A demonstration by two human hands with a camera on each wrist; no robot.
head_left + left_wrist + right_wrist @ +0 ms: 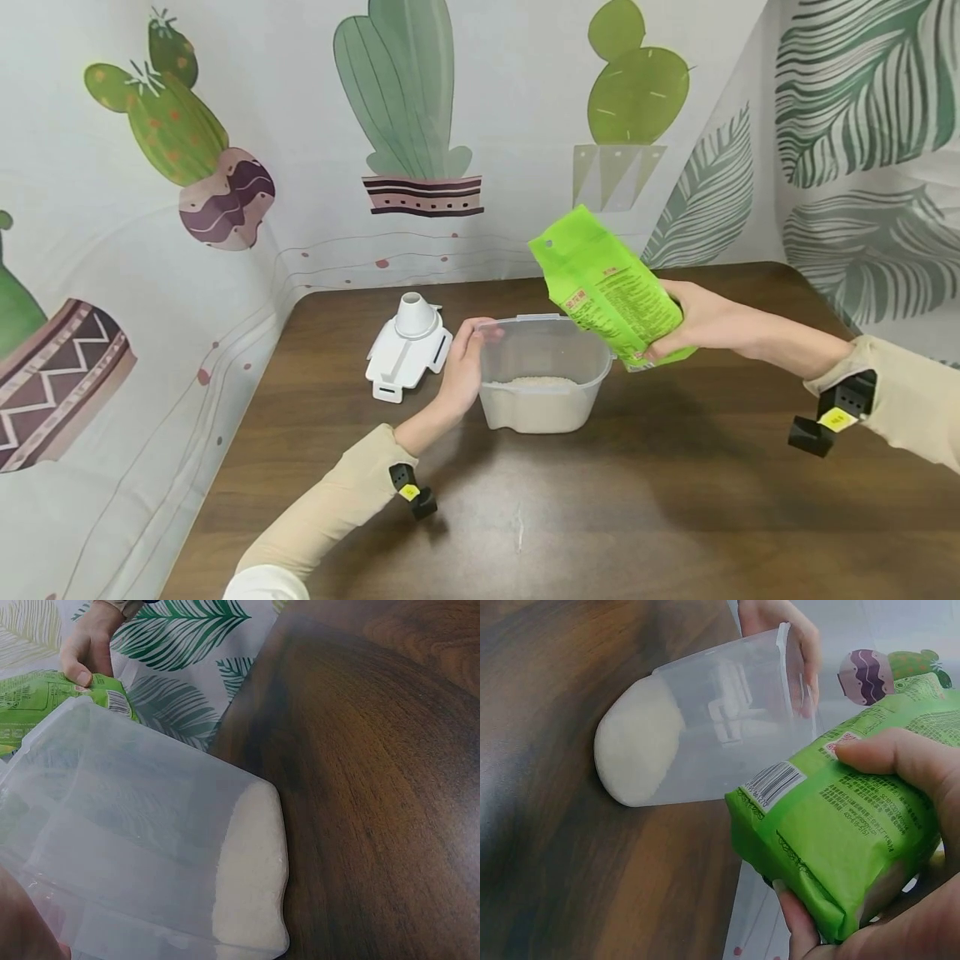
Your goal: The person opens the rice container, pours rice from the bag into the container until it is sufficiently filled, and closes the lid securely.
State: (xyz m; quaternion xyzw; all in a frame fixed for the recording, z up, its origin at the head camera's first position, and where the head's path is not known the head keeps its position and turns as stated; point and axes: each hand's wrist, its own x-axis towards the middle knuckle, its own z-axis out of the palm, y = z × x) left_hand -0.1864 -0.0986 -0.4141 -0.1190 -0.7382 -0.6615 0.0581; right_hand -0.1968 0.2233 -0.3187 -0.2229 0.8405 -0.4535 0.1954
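A clear plastic storage container (543, 404) stands upright on the table with a layer of fine whitish grain (251, 870) at its bottom. My left hand (467, 362) grips its left rim, fingers bent over the edge. On the right, my right hand (701, 317) holds a green printed bag (618, 292) by its lower end, thumb on one face and fingers on the other. The bag is raised and tilted, its top leaning up and left above the container's right side. Whether its mouth is open cannot be seen. The right wrist view shows the bag's barcode end (776, 786) close up.
A white lid (405, 354) with a cone-shaped spout lies on the brown wooden table (600, 517), left of the container. A patterned cloth (517, 108) with cactus and leaf prints hangs behind the table and along its left side.
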